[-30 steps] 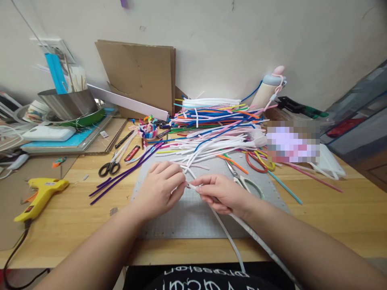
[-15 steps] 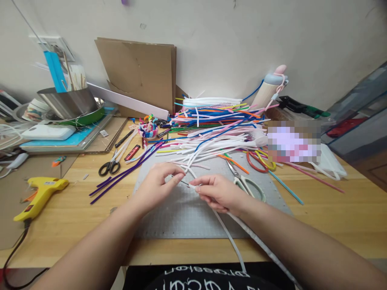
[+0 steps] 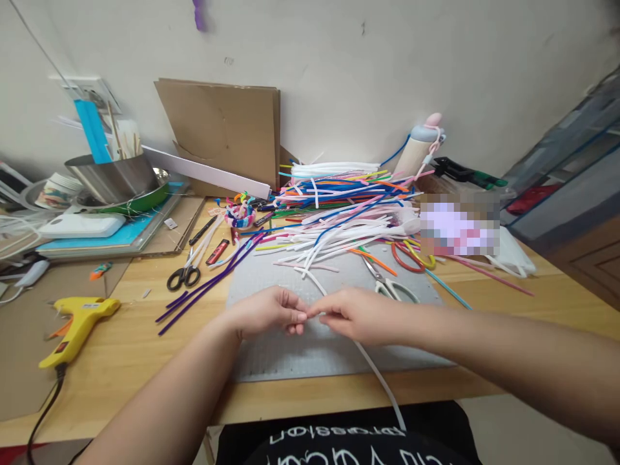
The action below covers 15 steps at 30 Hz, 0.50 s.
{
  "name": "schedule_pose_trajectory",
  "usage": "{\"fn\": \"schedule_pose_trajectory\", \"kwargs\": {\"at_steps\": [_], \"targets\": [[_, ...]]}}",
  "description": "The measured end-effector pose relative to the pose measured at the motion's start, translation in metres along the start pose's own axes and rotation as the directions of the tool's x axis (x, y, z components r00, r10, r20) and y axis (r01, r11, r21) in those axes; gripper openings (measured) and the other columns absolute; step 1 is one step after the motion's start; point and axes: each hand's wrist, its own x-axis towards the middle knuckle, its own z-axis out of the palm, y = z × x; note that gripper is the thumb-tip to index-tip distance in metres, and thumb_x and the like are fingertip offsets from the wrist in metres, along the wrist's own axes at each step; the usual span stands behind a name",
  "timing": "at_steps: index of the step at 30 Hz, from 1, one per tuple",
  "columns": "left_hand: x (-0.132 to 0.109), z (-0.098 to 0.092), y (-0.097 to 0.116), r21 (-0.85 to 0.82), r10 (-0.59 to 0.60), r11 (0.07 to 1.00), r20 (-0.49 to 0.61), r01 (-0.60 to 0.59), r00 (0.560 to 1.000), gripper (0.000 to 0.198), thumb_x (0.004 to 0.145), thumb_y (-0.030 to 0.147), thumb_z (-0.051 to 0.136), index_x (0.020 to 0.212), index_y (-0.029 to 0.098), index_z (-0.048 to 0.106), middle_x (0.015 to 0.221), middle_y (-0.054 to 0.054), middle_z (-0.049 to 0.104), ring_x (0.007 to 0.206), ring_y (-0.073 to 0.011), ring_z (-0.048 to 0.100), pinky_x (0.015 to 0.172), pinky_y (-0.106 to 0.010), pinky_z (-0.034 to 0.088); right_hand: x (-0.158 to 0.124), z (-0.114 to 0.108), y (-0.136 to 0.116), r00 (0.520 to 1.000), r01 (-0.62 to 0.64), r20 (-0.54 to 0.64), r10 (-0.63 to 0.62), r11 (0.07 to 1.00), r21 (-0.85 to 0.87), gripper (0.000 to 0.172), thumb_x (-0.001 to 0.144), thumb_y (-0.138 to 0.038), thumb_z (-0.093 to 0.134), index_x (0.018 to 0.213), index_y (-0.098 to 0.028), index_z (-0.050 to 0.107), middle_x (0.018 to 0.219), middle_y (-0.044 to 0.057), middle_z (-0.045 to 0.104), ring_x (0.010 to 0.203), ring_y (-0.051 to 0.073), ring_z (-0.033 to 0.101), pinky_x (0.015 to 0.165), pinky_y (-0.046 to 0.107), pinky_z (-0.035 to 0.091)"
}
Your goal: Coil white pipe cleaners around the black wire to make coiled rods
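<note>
My left hand (image 3: 276, 312) is closed in a pinch over the grey cutting mat (image 3: 271, 358). Its fingertips meet those of my right hand (image 3: 356, 315), whose fingers are bent together above the same mat. Whatever sits between the fingertips is too small or hidden to make out. A long white pipe cleaner (image 3: 380, 378) passes beneath my right hand and hangs over the table's front edge toward my lap. Just beyond my right hand lie grey-handled scissors (image 3: 402, 292), partly covered by it.
Behind the mat is a heap of coloured pipe cleaners (image 3: 339, 194). Purple pipe cleaners (image 3: 206, 284) and black-handled scissors (image 3: 184, 278) lie to the left, with a yellow glue gun (image 3: 80, 323) farther out. Cardboard sheets (image 3: 223, 132) lean on the wall.
My hands have come together at the fingertips and lower in the view. The thin dark wire between them and the white strip along my right forearm no longer show. The view has shifted slightly.
</note>
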Motion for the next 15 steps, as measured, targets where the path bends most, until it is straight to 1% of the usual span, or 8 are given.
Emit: {"fn": "schedule_pose_trajectory", "kwargs": {"at_steps": [1, 3, 6, 9, 11, 13, 14, 15], "targets": [[0.001, 0.002, -0.001, -0.050, -0.007, 0.999, -0.030, 0.006, 1.000, 0.021, 0.069, 0.031, 0.071, 0.076, 0.012, 0.068, 0.059, -0.001, 0.063, 0.053, -0.0089, 0.054, 0.055, -0.021, 0.040, -0.001, -0.006, -0.002, 1.000, 0.017, 0.020, -0.015, 0.996, -0.084, 0.033, 0.084, -0.016, 0.047, 0.110, -0.024, 0.065, 0.090, 0.004, 0.070, 0.072, 0.014, 0.060, 0.062, 0.023, 0.038], [0.004, 0.005, -0.002, -0.122, -0.014, 0.992, -0.091, 0.003, 0.996, 0.022, 0.065, 0.031, 0.075, 0.072, 0.011, 0.068, 0.058, -0.002, 0.063, 0.052, -0.0092, 0.054, 0.053, -0.021, 0.041, 0.000, -0.017, -0.006, 0.999, 0.024, 0.032, -0.016, 0.961, -0.276, 0.031, 0.086, -0.019, 0.047, 0.111, -0.027, 0.064, 0.090, 0.004, 0.070, 0.077, 0.017, 0.061, 0.061, 0.024, 0.036], [0.007, 0.009, -0.004, -0.167, 0.007, 0.985, -0.145, -0.032, 0.989, 0.024, 0.063, 0.031, 0.076, 0.070, 0.010, 0.067, 0.057, -0.002, 0.063, 0.050, -0.0082, 0.053, 0.053, -0.021, 0.042, 0.005, -0.030, -0.009, 0.999, 0.042, 0.031, -0.031, 0.849, -0.527, 0.026, 0.086, -0.020, 0.047, 0.102, -0.029, 0.065, 0.086, 0.001, 0.070, 0.073, 0.017, 0.061, 0.056, 0.025, 0.031], [0.008, 0.011, -0.003, -0.214, 0.052, 0.973, -0.188, -0.092, 0.981, 0.025, 0.061, 0.031, 0.077, 0.067, 0.009, 0.066, 0.056, -0.002, 0.062, 0.048, -0.0071, 0.052, 0.051, -0.020, 0.041, 0.011, -0.040, -0.012, 0.992, 0.122, 0.054, -0.113, 0.764, -0.634, 0.028, 0.084, -0.014, 0.047, 0.099, -0.031, 0.065, 0.084, -0.001, 0.068, 0.070, 0.016, 0.060, 0.053, 0.025, 0.029], [0.008, 0.012, -0.002, -0.250, 0.084, 0.958, -0.227, -0.142, 0.970, 0.024, 0.060, 0.029, 0.078, 0.065, 0.010, 0.065, 0.057, -0.001, 0.062, 0.048, -0.0061, 0.051, 0.050, -0.018, 0.041, 0.011, -0.045, -0.014, 0.978, 0.174, 0.035, -0.206, 0.711, -0.681, 0.028, 0.082, -0.012, 0.048, 0.097, -0.029, 0.065, 0.082, 0.000, 0.067, 0.073, 0.016, 0.058, 0.059, 0.027, 0.033], [0.007, 0.013, -0.001, -0.286, 0.109, 0.939, -0.277, -0.190, 0.955, 0.022, 0.061, 0.027, 0.078, 0.068, 0.010, 0.064, 0.058, 0.000, 0.061, 0.047, -0.0052, 0.051, 0.050, -0.017, 0.041, 0.006, -0.045, -0.015, 0.937, 0.189, -0.070, -0.342, 0.665, -0.722, 0.026, 0.083, -0.011, 0.047, 0.096, -0.025, 0.065, 0.089, 0.003, 0.066, 0.085, 0.019, 0.057, 0.072, 0.032, 0.036], [0.007, 0.013, -0.001, -0.303, 0.119, 0.929, -0.302, -0.213, 0.946, 0.020, 0.063, 0.025, 0.077, 0.070, 0.010, 0.064, 0.059, 0.000, 0.061, 0.047, -0.0049, 0.051, 0.050, -0.017, 0.042, 0.003, -0.042, -0.015, 0.894, 0.174, -0.168, -0.416, 0.666, -0.726, 0.026, 0.084, -0.012, 0.046, 0.098, -0.025, 0.064, 0.096, 0.005, 0.065, 0.093, 0.020, 0.056, 0.079, 0.035, 0.036], [0.006, 0.013, -0.001, -0.318, 0.128, 0.918, -0.326, -0.236, 0.937, 0.018, 0.065, 0.024, 0.075, 0.072, 0.011, 0.065, 0.059, 0.000, 0.061, 0.047, -0.0047, 0.051, 0.050, -0.016, 0.042, -0.001, -0.038, -0.013, 0.827, 0.138, -0.303, -0.474, 0.693, -0.707, 0.026, 0.085, -0.013, 0.045, 0.101, -0.025, 0.062, 0.104, 0.006, 0.063, 0.100, 0.021, 0.054, 0.085, 0.037, 0.035]]}}
